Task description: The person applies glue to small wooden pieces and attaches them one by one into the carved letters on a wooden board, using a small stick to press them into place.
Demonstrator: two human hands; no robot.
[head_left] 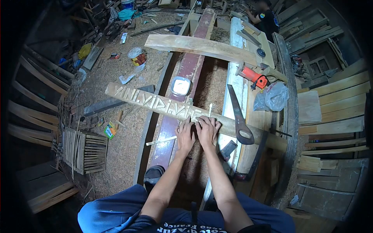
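A long curved wooden board (155, 105) with raised letters lies across the bench in front of me. My left hand (185, 134) rests at the board's near edge, by the last letters, fingers bent and pressed together. Right beside it, my right hand (207, 130) has its fingertips on the board; whether a small piece lies under the fingers is too small to tell. A thin pale strip (161, 141) lies left of my left hand. Past the board sits a square white tub (180, 86). A handsaw (238, 118) lies over the board to the right.
An orange power tool (253, 77), a clear plastic bag (276, 96) and a dark block (228, 150) are on the right. Behind lies another curved board (198, 45). A paint bucket (136, 57) and slatted crate (85, 151) stand left. Another person (265, 20) is at the back right.
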